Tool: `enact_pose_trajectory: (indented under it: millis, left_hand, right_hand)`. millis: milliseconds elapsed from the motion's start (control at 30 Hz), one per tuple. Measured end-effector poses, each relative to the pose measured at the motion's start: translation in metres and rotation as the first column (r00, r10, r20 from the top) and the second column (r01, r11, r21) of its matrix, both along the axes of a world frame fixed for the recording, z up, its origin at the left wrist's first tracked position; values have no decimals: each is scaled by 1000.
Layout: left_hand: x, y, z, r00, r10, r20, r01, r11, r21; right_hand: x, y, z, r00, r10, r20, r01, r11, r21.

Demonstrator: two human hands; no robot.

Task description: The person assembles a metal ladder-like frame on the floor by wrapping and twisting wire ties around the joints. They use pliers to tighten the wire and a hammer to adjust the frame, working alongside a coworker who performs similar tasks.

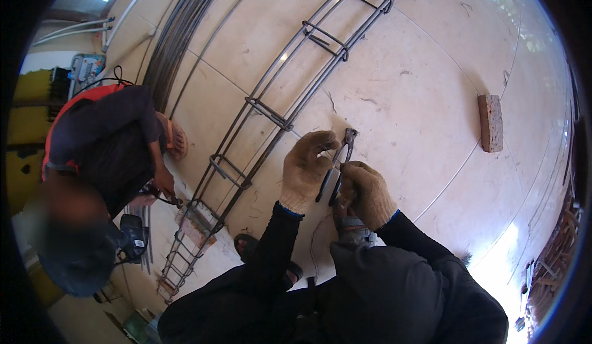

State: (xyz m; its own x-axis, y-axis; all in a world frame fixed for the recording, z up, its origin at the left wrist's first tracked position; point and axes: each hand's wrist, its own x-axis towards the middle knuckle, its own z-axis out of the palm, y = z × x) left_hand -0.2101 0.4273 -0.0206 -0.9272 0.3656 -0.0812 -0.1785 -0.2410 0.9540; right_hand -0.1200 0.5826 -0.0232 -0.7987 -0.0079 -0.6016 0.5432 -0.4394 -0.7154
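Observation:
My left hand (309,166), in a beige knit glove, is raised in front of me with its fingers curled toward the thumb. Close by on the right, my gloved right hand (368,194) is closed, thumb against fingers. What either hand holds is too small to make out. A pair of steel pincers (349,139) with dark handles shows between the two hands, jaws pointing away from me. Whether a hand touches the pincers cannot be told. Beyond my left hand runs a long rebar cage (269,114) with square stirrups.
A co-worker (105,153) crouches at the left, a hand (164,181) by the cage's near part. Long steel bars (179,36) lie behind that person. A brick (491,123) rests on the tiled floor (425,79) at right. Sticks (558,251) are piled at the far right.

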Motion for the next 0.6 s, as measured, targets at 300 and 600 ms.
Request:
enact_pose_trajectory:
  millis: [300, 600]
  left_hand:
    - [2, 4, 8, 985, 40, 169, -52, 996, 67]
    - [11, 6, 11, 955, 114, 273, -43, 966, -253]
  right_hand:
    - [-9, -15, 9, 999, 4, 47, 3, 991, -133]
    - [-22, -10, 32, 976, 41, -215, 128, 690, 713]
